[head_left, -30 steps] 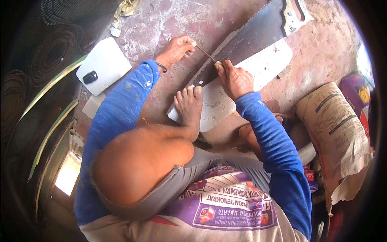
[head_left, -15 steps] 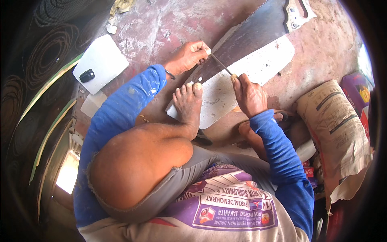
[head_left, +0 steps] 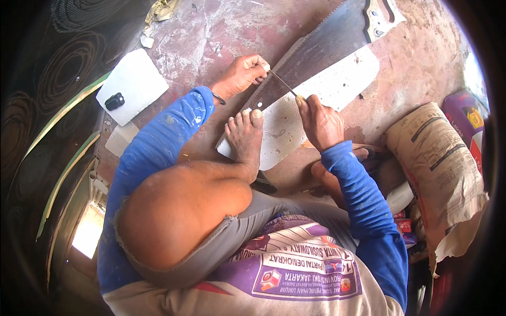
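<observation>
A hand saw (head_left: 321,50) lies slanting over a long white board (head_left: 284,124) on the floor, its toothed edge facing the upper left. Across that edge runs a thin metal file (head_left: 283,82). My left hand (head_left: 241,75) pinches the file's far end between thumb and fingers. My right hand (head_left: 324,122) is closed round its near end, thumb laid along it; the grip inside is hidden. My bare foot (head_left: 245,134) rests on the board at the saw's narrow end. The pale saw handle (head_left: 383,18) points to the upper right.
Left, a white square panel (head_left: 142,71) carries a small black object (head_left: 114,101). Curved wooden strips (head_left: 68,108) edge dark patterned material. At right stand a torn brown paper sack (head_left: 440,152) and a purple package (head_left: 464,118). Crumpled cloth (head_left: 161,10) lies at the top.
Both hands and the file appear slightly farther left, while the whole view has also shifted a little. The grips look the same, and the saw stays under my foot.
</observation>
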Demonstrator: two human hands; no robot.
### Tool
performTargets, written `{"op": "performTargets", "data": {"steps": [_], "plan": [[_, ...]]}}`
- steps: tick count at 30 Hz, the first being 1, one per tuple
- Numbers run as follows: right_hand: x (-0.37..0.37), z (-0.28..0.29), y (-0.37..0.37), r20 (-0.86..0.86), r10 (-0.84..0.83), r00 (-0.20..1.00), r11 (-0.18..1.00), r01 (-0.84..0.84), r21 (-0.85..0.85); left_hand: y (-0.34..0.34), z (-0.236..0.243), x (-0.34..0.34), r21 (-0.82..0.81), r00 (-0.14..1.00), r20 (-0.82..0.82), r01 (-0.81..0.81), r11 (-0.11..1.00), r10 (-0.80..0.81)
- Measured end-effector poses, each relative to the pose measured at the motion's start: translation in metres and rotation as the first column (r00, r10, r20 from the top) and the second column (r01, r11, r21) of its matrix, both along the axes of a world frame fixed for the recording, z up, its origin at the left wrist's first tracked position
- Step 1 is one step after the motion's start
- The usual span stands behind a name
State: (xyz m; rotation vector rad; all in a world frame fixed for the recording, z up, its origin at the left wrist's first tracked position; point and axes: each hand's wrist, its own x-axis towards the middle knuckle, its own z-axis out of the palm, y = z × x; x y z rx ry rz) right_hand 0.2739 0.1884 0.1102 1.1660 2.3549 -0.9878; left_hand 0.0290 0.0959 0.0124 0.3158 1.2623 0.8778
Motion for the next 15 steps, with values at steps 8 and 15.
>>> {"op": "performTargets", "data": {"steps": [8, 15], "plan": [[-0.005, -0.003, 0.002, -0.022, 0.006, 1.0, 1.0, -0.006, -0.029, 0.001, -0.007, -0.001, -0.004, 0.998, -0.054, 0.04, 0.999, -0.04], [-0.034, -0.018, -0.004, -0.123, -0.01, 0.992, 0.999, 0.014, 0.03, -0.001, -0.005, -0.035, -0.062, 0.987, -0.158, 0.027, 0.998, -0.036]]}}
